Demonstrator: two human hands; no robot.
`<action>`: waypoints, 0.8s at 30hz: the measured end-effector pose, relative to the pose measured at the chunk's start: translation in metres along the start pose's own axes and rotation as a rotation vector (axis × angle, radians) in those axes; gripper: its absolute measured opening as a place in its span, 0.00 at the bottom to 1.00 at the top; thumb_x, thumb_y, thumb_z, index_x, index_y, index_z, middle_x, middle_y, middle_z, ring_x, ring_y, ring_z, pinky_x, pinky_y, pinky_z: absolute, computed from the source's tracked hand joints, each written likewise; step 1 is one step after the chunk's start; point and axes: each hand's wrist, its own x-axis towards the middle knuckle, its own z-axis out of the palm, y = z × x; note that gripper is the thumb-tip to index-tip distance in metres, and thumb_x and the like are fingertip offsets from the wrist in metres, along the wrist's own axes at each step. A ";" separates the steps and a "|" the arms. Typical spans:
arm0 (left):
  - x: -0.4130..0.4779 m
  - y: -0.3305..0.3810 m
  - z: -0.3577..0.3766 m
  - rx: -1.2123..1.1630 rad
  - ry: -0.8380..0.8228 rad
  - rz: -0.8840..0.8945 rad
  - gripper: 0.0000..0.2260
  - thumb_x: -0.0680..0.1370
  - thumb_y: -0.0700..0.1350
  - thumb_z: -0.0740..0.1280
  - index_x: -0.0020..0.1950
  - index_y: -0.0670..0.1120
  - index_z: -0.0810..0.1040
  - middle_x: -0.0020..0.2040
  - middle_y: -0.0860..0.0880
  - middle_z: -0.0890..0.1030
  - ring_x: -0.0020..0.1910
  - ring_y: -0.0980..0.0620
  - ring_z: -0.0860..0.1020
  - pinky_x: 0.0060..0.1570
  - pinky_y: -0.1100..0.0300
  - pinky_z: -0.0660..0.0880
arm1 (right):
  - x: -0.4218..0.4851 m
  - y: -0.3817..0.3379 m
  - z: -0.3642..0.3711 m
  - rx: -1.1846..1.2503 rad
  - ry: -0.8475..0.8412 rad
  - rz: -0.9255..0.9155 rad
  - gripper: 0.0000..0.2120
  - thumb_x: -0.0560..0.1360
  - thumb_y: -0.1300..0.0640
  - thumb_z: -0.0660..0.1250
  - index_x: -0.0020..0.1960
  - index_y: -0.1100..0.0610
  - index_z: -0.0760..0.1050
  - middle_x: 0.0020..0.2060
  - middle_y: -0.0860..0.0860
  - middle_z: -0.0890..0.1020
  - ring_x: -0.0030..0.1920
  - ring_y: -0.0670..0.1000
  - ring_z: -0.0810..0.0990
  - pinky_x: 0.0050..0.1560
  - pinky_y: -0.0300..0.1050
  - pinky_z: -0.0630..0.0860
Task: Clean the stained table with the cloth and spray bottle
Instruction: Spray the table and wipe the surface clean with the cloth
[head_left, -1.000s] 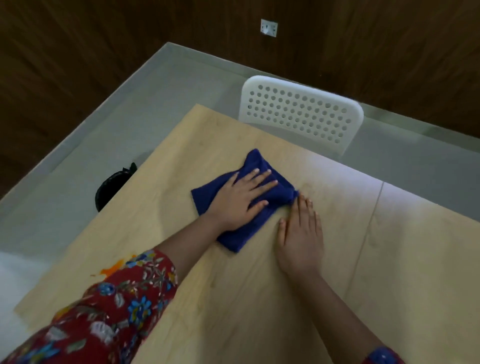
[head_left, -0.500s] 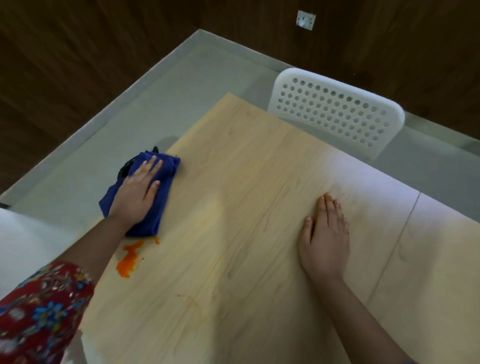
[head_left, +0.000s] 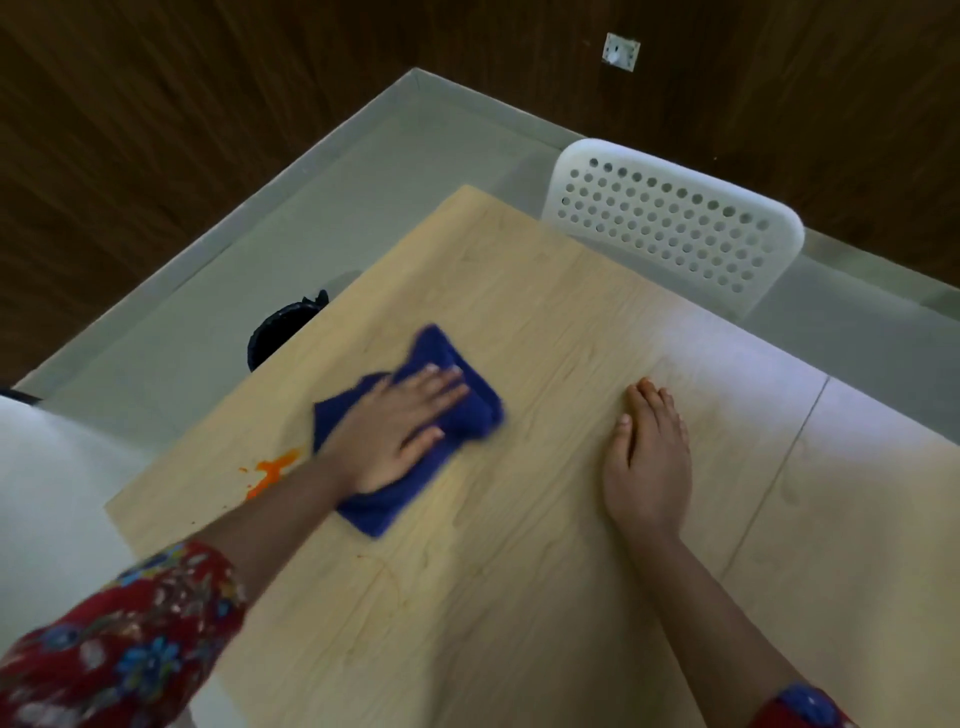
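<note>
A folded blue cloth (head_left: 467, 402) lies on the light wooden table (head_left: 519, 597), left of its middle. My left hand (head_left: 395, 431) presses flat on the cloth with straight fingers. An orange stain (head_left: 270, 470) marks the table near its left edge, just left of my left forearm. My right hand (head_left: 647, 457) rests flat on the bare table, apart from the cloth and to its right. No spray bottle is in view.
A white perforated chair (head_left: 670, 223) stands at the table's far side. A black bin (head_left: 280, 330) sits on the grey floor beside the table's left edge. A seam (head_left: 779, 467) runs across the table on the right. Dark wooden walls lie behind.
My left hand has swept the cloth from the table's left edge back to the right, toward the middle. The orange stain now lies uncovered beside my forearm. My right hand has stayed flat.
</note>
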 end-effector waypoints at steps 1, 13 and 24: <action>0.001 -0.021 -0.004 0.010 0.062 -0.169 0.25 0.81 0.56 0.48 0.78 0.56 0.55 0.79 0.57 0.53 0.78 0.55 0.51 0.72 0.39 0.57 | 0.002 0.000 0.002 0.034 0.017 0.011 0.24 0.79 0.52 0.50 0.71 0.59 0.70 0.72 0.51 0.69 0.75 0.49 0.60 0.76 0.48 0.55; 0.007 0.127 0.037 0.043 -0.013 0.058 0.25 0.82 0.55 0.51 0.79 0.56 0.52 0.80 0.57 0.50 0.78 0.56 0.48 0.74 0.52 0.48 | -0.037 0.021 -0.049 0.517 -0.047 0.068 0.17 0.81 0.52 0.56 0.67 0.53 0.73 0.65 0.48 0.76 0.67 0.45 0.72 0.70 0.50 0.68; 0.085 0.157 0.039 0.019 0.098 -0.363 0.26 0.82 0.53 0.52 0.79 0.50 0.54 0.80 0.51 0.53 0.78 0.49 0.52 0.72 0.44 0.58 | -0.140 0.073 -0.078 0.348 0.159 0.119 0.24 0.79 0.51 0.49 0.73 0.55 0.63 0.68 0.51 0.73 0.68 0.50 0.71 0.69 0.47 0.67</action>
